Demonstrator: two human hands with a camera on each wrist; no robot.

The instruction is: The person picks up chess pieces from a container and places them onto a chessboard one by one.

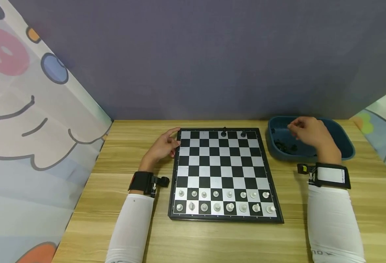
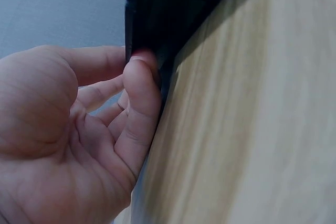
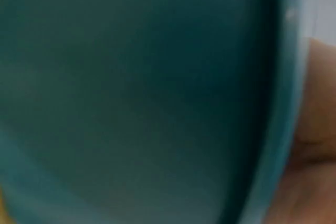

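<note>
My left hand point(image 1: 161, 148) is at the left rim of a black-and-white chessboard point(image 1: 215, 160). In the left wrist view, thumb and fingers hold the board's dark edge point(image 2: 157, 19). My right hand point(image 1: 311, 133) is above a blue plastic bin point(image 1: 348, 148), its fingers bent. Whether something small is between those fingertips cannot be made out. Several dark chess pieces point(image 1: 281, 147) lie in the bin. Two black chess pieces point(image 1: 224, 133) stand on the board's far row. The right wrist view is blurred, showing the bin wall point(image 3: 286, 77) and part of the hand.
White chess pieces point(image 1: 217, 207) stand in two rows along the board's near side. Board and bin rest on a wooden table point(image 1: 140, 233). A grey panel point(image 1: 193, 62) rises behind the table, and a cartoon-printed sheet point(image 1: 25, 153) hangs at the left.
</note>
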